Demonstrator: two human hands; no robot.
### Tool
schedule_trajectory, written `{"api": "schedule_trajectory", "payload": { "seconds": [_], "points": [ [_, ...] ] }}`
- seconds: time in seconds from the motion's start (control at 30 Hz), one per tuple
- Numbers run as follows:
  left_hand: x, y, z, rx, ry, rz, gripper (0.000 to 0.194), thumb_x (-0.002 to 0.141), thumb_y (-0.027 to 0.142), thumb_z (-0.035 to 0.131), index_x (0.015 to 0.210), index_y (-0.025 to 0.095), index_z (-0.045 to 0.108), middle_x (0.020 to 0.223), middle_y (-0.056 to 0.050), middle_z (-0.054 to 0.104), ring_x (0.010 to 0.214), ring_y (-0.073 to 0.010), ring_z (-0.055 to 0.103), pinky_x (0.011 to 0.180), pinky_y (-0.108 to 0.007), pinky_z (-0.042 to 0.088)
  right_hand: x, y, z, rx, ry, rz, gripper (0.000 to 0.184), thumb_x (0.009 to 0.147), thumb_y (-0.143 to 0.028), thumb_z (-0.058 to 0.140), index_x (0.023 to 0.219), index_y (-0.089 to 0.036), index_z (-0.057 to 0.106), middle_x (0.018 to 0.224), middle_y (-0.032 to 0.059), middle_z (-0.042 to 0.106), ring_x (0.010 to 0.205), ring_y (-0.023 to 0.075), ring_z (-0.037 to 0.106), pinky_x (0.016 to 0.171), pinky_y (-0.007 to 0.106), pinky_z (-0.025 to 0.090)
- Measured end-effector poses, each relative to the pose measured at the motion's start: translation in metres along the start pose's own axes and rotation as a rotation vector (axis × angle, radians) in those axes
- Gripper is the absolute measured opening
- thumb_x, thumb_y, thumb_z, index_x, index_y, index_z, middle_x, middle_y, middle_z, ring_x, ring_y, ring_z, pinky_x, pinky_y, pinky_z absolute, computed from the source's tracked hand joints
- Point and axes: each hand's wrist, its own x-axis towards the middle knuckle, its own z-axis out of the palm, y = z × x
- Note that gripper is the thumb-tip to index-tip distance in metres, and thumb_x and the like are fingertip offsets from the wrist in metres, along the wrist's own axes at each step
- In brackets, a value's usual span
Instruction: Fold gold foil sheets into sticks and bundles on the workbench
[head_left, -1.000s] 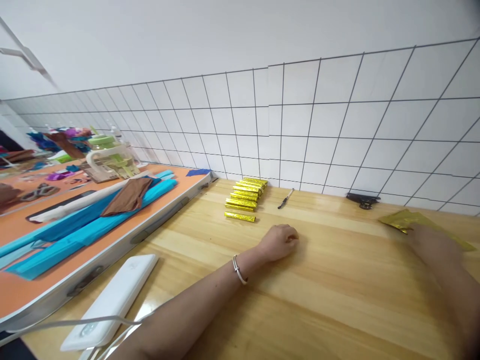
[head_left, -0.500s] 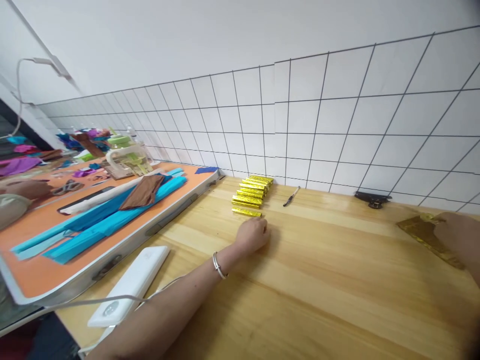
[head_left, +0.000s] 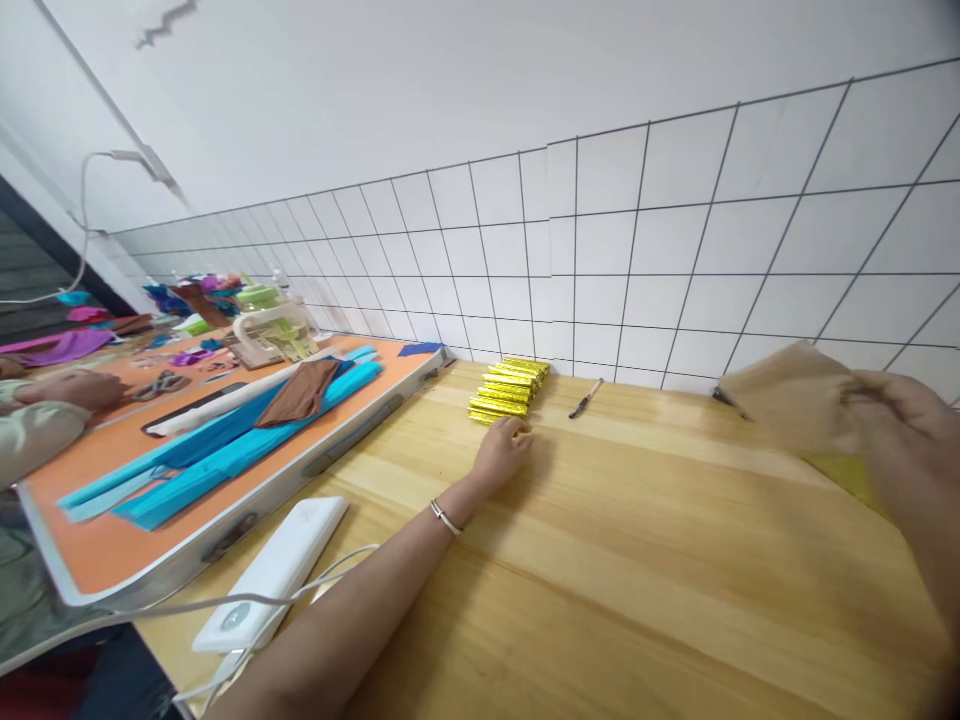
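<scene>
My left hand [head_left: 501, 447] rests on the wooden table with its fingers curled in. It is right against the near end of a row of several shiny gold foil rolls [head_left: 511, 388], lying side by side close to the wall. Nothing shows between its fingers, though its underside is hidden. At the right edge, my right hand [head_left: 904, 420], smeared by motion, pinches a thin tan sheet [head_left: 795, 395] raised above the table. Below it, part of a yellow sheet [head_left: 844, 475] shows. A pen [head_left: 585, 399] lies to the right of the rolls.
A black clip [head_left: 721, 394] is mostly hidden behind the tan sheet. To the left stand a white power strip [head_left: 274, 570] with cables and an orange-topped board [head_left: 94, 555] bearing blue and brown strips. Another person's hand [head_left: 79, 388] and a jug [head_left: 270, 325] are beyond.
My left hand has moved slightly away from me, and the nearest roll, apart before, now lies against the others. My right hand has lifted the sheet up and leftward over the clip.
</scene>
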Motion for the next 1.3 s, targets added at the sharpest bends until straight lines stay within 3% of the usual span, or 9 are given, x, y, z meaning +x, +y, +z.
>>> {"api": "schedule_trajectory", "payload": {
  "seconds": [0.1,0.13,0.17,0.23,0.33,0.5,0.67,1.13,1.3],
  "points": [
    [-0.013,0.02,0.019,-0.21,-0.108,0.027,0.04,0.088,0.043,0.043,0.123,0.023,0.046,0.12,-0.009,0.053,0.1,-0.0191,0.055,0.082,-0.032,0.044,-0.027,-0.008,0.036,0.671,-0.347,0.342,0.026,0.067,-0.023,0.065,0.092,-0.022,0.064,0.09,0.0033,0.064,0.073,0.0144,0.058,0.066,0.029,0.044],
    [-0.017,0.027,0.025,-0.314,-0.169,0.032,0.044,0.091,0.046,0.036,0.129,0.025,0.04,0.124,-0.01,0.051,0.1,-0.0183,0.057,0.081,-0.032,0.046,-0.037,-0.007,0.049,0.699,-0.426,0.393,0.026,0.065,-0.022,0.066,0.09,-0.021,0.064,0.088,0.0034,0.064,0.071,0.0145,0.059,0.063,0.028,0.045],
    [-0.02,0.034,0.03,-0.608,-0.27,-0.012,0.048,0.091,0.048,0.035,0.132,0.024,0.036,0.128,-0.012,0.047,0.103,-0.02,0.056,0.083,-0.035,0.045,-0.048,-0.003,0.061,0.706,-0.479,0.425,0.025,0.063,-0.022,0.067,0.087,-0.019,0.064,0.084,0.004,0.065,0.068,0.0153,0.06,0.06,0.028,0.046],
    [-0.025,0.047,0.039,-1.036,-0.411,-0.093,0.056,0.086,0.052,0.044,0.133,0.025,0.033,0.131,-0.014,0.044,0.106,-0.0226,0.055,0.087,-0.039,0.044,-0.07,0.005,0.083,0.719,-0.579,0.49,0.023,0.062,-0.023,0.066,0.084,-0.018,0.064,0.079,0.0043,0.066,0.065,0.0166,0.061,0.059,0.029,0.048],
    [-0.028,0.06,0.049,-1.241,-0.444,-0.048,0.058,0.077,0.04,0.063,0.128,0.022,0.04,0.125,-0.013,0.05,0.105,-0.0228,0.055,0.09,-0.038,0.042,-0.1,0.015,0.104,0.712,-0.659,0.546,0.026,0.064,-0.024,0.065,0.089,-0.017,0.065,0.081,0.0052,0.068,0.068,0.0183,0.063,0.06,0.028,0.049],
    [-0.029,0.062,0.059,-1.141,-0.355,-0.172,0.039,0.072,0.028,0.069,0.106,0.016,0.054,0.102,-0.007,0.063,0.089,-0.0189,0.06,0.082,-0.033,0.046,-0.115,0.012,0.107,0.715,-0.727,0.537,0.037,0.079,-0.049,0.052,0.103,-0.021,0.062,0.101,0.0062,0.068,0.088,0.0212,0.063,0.072,0.032,0.05],
    [-0.03,0.057,0.063,-1.083,-0.203,-0.203,0.035,0.071,0.024,0.068,0.102,0.015,0.054,0.098,-0.006,0.065,0.087,-0.0178,0.06,0.079,-0.03,0.047,-0.119,0.012,0.104,0.549,-0.896,0.455,0.041,0.071,-0.051,0.064,0.092,-0.016,0.064,0.084,0.0067,0.07,0.072,0.0214,0.064,0.064,0.032,0.049],
    [-0.04,0.058,0.06,-1.042,-0.219,-0.166,0.026,0.073,0.03,0.065,0.093,0.015,0.057,0.085,-0.002,0.064,0.074,-0.0134,0.058,0.068,-0.024,0.047,-0.135,0.004,0.081,0.445,-0.874,0.436,0.047,0.068,-0.055,0.064,0.092,-0.015,0.065,0.086,0.0069,0.07,0.075,0.022,0.063,0.065,0.032,0.048],
    [-0.043,0.06,0.056,-1.03,-0.205,-0.176,0.03,0.077,0.039,0.06,0.095,0.015,0.057,0.081,-0.001,0.062,0.068,-0.0113,0.056,0.062,-0.021,0.045,-0.14,-0.003,0.075,0.432,-0.822,0.421,0.048,0.068,-0.059,0.061,0.087,-0.015,0.066,0.072,0.0046,0.069,0.075,0.0228,0.063,0.062,0.03,0.048]
  ]
}}
